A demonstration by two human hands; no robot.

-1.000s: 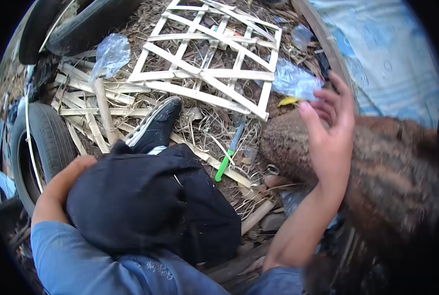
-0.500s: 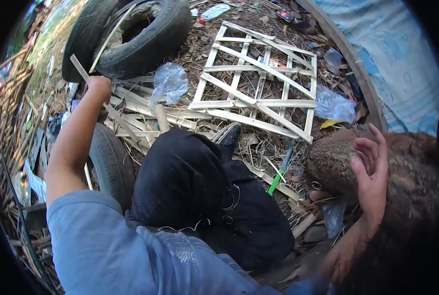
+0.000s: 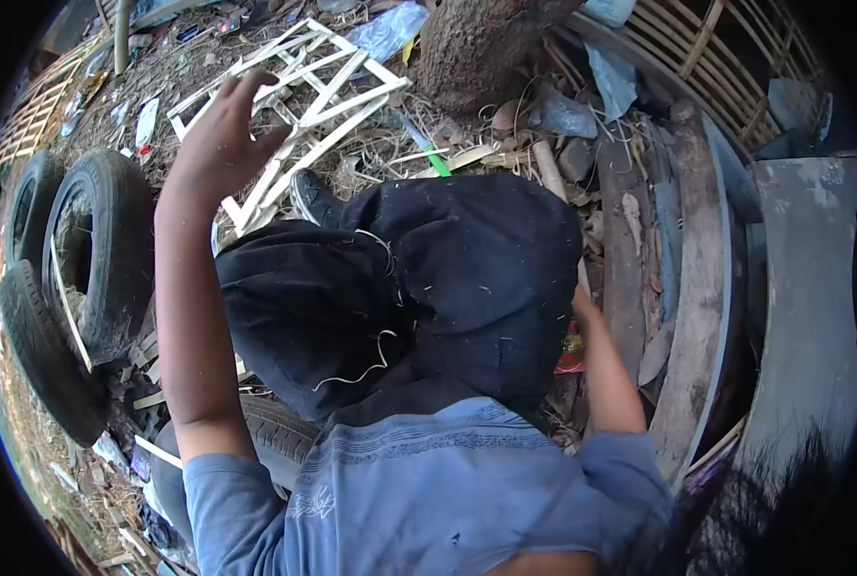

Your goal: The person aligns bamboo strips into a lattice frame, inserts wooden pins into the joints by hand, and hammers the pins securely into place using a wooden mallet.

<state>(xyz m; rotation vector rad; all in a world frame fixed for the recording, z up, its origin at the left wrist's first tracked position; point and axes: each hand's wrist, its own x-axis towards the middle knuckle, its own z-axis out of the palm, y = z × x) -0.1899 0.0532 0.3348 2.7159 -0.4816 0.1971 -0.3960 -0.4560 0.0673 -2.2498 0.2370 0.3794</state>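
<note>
While tyres (image 3: 107, 254) sit at far left on littered ground (image 3: 155, 82), the left hand (image 3: 225, 134), fingers loosely parted, overlaps the pale lattice (image 3: 361, 102), its length slanting toward upper right. The green-handled knife (image 3: 436, 161) points its blade up-left. Partly hidden by the knee (image 3: 515, 230), the right hand (image 3: 581, 302) has an unreadable grip; long planks (image 3: 692, 269) lie beyond.

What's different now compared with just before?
The left hand has let go of the pale strip and is raised, empty, overlapping the lattice in view. The right hand has dropped from near the trunk to beside the right leg, its grip hidden. The lattice and green-handled knife still lie on the ground.
</note>
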